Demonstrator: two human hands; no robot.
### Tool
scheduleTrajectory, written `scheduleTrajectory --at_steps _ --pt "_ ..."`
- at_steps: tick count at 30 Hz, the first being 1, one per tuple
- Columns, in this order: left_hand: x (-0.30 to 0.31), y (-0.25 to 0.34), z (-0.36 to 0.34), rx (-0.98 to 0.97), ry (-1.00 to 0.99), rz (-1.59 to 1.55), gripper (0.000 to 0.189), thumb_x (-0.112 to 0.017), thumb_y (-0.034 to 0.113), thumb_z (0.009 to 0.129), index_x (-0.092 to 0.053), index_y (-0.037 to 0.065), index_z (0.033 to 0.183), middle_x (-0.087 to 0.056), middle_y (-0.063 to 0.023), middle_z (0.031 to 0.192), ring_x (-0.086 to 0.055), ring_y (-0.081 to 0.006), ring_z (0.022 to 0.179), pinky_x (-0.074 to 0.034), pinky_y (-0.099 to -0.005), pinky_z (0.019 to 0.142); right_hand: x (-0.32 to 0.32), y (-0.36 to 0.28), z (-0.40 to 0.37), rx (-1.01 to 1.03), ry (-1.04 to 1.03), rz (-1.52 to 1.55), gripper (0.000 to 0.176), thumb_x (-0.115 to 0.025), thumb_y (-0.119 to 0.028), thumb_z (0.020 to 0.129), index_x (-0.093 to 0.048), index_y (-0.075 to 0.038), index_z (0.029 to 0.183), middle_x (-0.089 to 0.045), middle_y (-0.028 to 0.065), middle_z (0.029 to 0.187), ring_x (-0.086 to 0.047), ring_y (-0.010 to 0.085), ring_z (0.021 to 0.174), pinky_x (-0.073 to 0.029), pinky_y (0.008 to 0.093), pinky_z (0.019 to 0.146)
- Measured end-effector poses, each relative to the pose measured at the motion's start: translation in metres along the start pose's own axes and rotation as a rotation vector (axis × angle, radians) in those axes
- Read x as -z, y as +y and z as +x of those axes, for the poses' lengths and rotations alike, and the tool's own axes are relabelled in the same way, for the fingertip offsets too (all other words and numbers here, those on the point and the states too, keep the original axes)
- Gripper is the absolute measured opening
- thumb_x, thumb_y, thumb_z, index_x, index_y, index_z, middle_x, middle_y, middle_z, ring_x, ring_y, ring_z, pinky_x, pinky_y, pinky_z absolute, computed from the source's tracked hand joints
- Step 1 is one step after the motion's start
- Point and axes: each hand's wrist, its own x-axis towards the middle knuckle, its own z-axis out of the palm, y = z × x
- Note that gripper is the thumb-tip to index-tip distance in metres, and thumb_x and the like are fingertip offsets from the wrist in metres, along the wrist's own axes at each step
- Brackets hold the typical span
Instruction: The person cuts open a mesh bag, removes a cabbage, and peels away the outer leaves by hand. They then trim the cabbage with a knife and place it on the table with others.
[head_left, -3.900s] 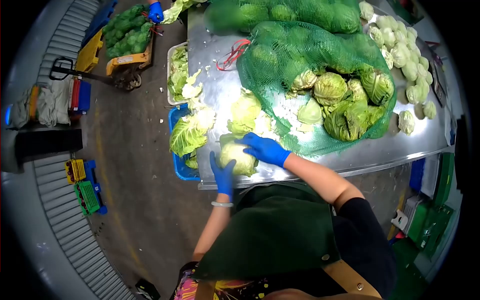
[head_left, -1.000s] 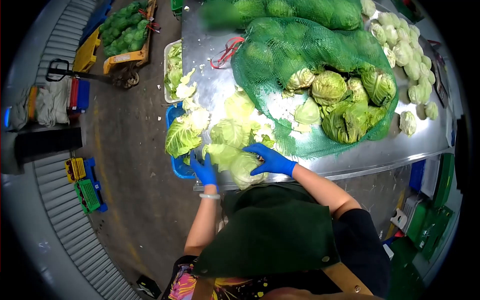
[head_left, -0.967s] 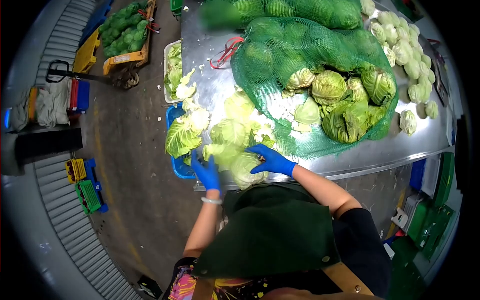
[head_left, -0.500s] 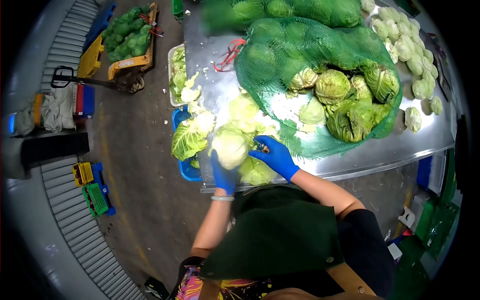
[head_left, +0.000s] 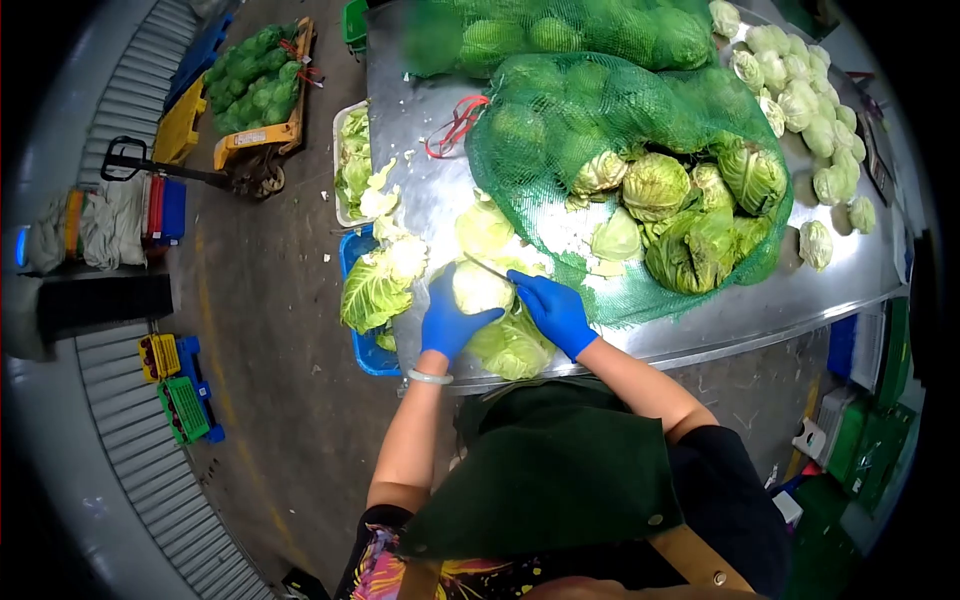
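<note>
My left hand (head_left: pixel 455 313), in a blue glove, grips a pale cabbage (head_left: pixel 483 288) from its left side on the metal table (head_left: pixel 650 345). In my gloved right hand (head_left: pixel 548 310) is a knife (head_left: pixel 486 265), its thin blade lying over the top of that cabbage. Loose green leaves (head_left: pixel 512 345) spread below and right of the cabbage, and another pale leafy piece (head_left: pixel 484 228) lies just above it. To the right, a green mesh bag (head_left: pixel 540 130) lies open, with several untrimmed cabbages (head_left: pixel 656 187) showing at its mouth.
A blue bin (head_left: pixel 378 358) and a white bin (head_left: pixel 340 180) with leaves stand along the table's left edge. Several pale cabbages (head_left: pixel 798 104) lie at the far right. Another full mesh bag (head_left: pixel 555 35) is at the back. A pallet jack (head_left: pixel 258 140) stands on the floor.
My left hand has moved up along the cabbage's left side, and the cabbage has shifted slightly right and looks turned. The knife blade now shows over it. The whole view has shifted a little.
</note>
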Motion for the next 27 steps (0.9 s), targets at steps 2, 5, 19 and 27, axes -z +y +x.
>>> scheduleTrajectory --at_steps 2,5,19,27 --pt "-0.009 -0.009 0.004 0.144 0.078 -0.076 0.114 -0.092 0.042 0.061 -0.03 0.004 0.149 -0.042 -0.0227 0.141 -0.049 -0.0372 0.128 -0.046 -0.0432 0.103 -0.003 0.001 -0.003 0.164 0.08 -0.056 0.038 -0.056 -0.025 0.096 -0.059 -0.02 0.134 -0.066 0.0102 0.086 -0.065 0.0312 0.073 -0.052 0.0404 0.064" --pt "-0.015 -0.006 0.001 0.129 0.105 -0.085 0.114 -0.091 0.044 0.062 -0.029 0.002 0.149 -0.041 -0.0232 0.142 -0.048 -0.0366 0.129 -0.044 -0.0421 0.105 -0.003 0.002 -0.001 0.19 -0.025 -0.273 0.052 -0.056 -0.017 0.093 -0.048 -0.025 0.144 -0.062 0.0107 0.078 -0.063 0.0297 0.067 -0.051 0.0413 0.06" --pt "-0.024 -0.066 -0.044 -0.125 0.115 -0.3 0.113 -0.095 0.022 0.057 -0.03 0.003 0.148 -0.041 -0.0177 0.145 -0.041 -0.0314 0.135 -0.036 -0.0416 0.113 -0.029 0.043 0.066 -0.228 -0.183 -0.011 0.049 -0.064 -0.042 0.085 -0.062 -0.014 0.125 -0.069 0.0176 0.109 -0.065 0.0378 0.099 -0.051 0.0462 0.086" --pt "-0.018 -0.039 -0.073 0.071 0.066 -0.441 0.11 -0.089 0.005 0.061 -0.027 0.006 0.152 -0.044 -0.0176 0.145 -0.047 -0.0295 0.131 -0.043 -0.0405 0.109 -0.005 -0.01 0.041 0.081 -0.021 0.023 0.065 -0.071 -0.044 0.082 -0.054 -0.015 0.138 -0.055 0.0139 0.133 -0.064 0.0309 0.105 -0.053 0.0437 0.084"
